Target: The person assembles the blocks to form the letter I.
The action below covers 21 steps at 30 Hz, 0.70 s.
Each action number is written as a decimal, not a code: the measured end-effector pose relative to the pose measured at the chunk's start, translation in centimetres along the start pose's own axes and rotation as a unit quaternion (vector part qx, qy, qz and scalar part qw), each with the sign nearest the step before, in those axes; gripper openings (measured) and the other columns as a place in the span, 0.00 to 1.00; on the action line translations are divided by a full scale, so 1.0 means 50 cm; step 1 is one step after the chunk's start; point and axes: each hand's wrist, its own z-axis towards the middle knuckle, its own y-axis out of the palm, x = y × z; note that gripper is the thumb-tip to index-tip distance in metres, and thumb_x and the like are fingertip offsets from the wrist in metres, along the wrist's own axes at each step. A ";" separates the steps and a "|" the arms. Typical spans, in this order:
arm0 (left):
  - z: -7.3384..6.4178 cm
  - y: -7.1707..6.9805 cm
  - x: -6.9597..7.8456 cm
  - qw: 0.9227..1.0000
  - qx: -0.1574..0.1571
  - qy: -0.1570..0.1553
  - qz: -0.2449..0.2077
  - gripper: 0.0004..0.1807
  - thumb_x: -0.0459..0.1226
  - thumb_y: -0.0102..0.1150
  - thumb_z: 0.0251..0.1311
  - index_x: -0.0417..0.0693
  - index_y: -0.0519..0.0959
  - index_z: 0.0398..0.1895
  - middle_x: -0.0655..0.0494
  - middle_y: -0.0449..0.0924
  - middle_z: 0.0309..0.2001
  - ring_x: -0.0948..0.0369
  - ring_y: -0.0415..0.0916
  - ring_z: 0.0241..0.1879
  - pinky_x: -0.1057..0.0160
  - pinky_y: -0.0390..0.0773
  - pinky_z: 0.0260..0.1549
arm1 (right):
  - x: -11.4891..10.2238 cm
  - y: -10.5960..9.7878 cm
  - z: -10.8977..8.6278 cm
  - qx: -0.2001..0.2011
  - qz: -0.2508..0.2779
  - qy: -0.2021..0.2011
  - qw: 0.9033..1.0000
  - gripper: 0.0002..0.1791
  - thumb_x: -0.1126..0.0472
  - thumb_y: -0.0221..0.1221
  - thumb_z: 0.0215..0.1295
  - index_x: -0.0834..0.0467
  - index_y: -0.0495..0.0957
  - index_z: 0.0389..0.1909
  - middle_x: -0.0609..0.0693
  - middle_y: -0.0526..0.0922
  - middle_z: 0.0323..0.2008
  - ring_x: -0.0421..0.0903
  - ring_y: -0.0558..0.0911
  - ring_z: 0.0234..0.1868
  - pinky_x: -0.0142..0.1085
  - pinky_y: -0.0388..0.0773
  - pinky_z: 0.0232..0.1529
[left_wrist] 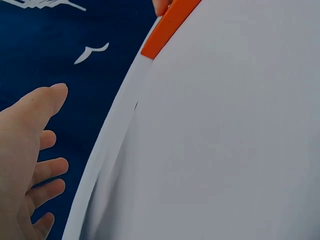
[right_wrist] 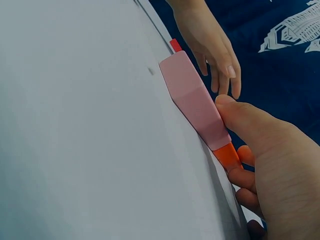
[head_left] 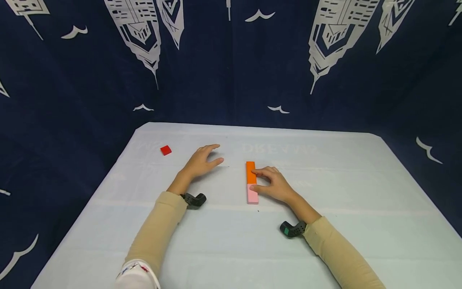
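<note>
An orange block (head_left: pixel 250 166) and a pink block (head_left: pixel 252 196) lie end to end on the white table. My right hand (head_left: pixel 273 184) is at their right side. Its thumb touches the pink block and a fingertip touches the orange one, with thumb and finger spread apart. In the right wrist view, the thumb lies against the edge of the pink block (right_wrist: pixel 195 100), and the other fingers are by the orange block (right_wrist: pixel 227 156). My left hand (head_left: pixel 201 162) hovers left of the blocks, fingers extended and holding nothing. Beyond it, a small red piece (head_left: pixel 166 150) lies on the table.
The white-covered table (head_left: pixel 231 249) runs back to a dark blue curtain (head_left: pixel 231 80) printed with white buildings and birds. A black wrist device (head_left: pixel 194 200) sits on the left wrist, another black device (head_left: pixel 293 229) on the right.
</note>
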 end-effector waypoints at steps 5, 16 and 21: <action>-0.008 -0.024 -0.025 1.000 0.006 -0.013 0.002 0.34 0.55 0.55 0.66 0.49 0.66 0.71 0.47 0.64 0.70 0.47 0.57 0.70 0.46 0.56 0.67 | -0.002 0.000 0.003 -0.002 -0.002 0.001 1.000 0.31 0.51 0.71 0.54 0.58 0.78 0.59 0.51 0.80 0.48 0.51 0.72 0.53 0.50 0.67 0.57; -0.032 -0.067 -0.068 0.999 0.017 -0.050 0.012 0.35 0.54 0.56 0.66 0.48 0.65 0.71 0.45 0.63 0.70 0.46 0.55 0.70 0.44 0.55 0.68 | -0.001 0.000 0.003 -0.002 0.002 0.004 1.000 0.31 0.51 0.71 0.54 0.58 0.78 0.59 0.51 0.79 0.48 0.50 0.72 0.53 0.49 0.67 0.57; -0.040 -0.082 -0.084 0.998 0.026 -0.059 0.015 0.34 0.52 0.56 0.66 0.46 0.65 0.71 0.44 0.63 0.70 0.45 0.55 0.70 0.43 0.56 0.67 | 0.000 0.002 0.003 -0.004 -0.001 0.006 1.000 0.32 0.51 0.71 0.54 0.57 0.78 0.59 0.51 0.79 0.48 0.50 0.72 0.53 0.49 0.67 0.57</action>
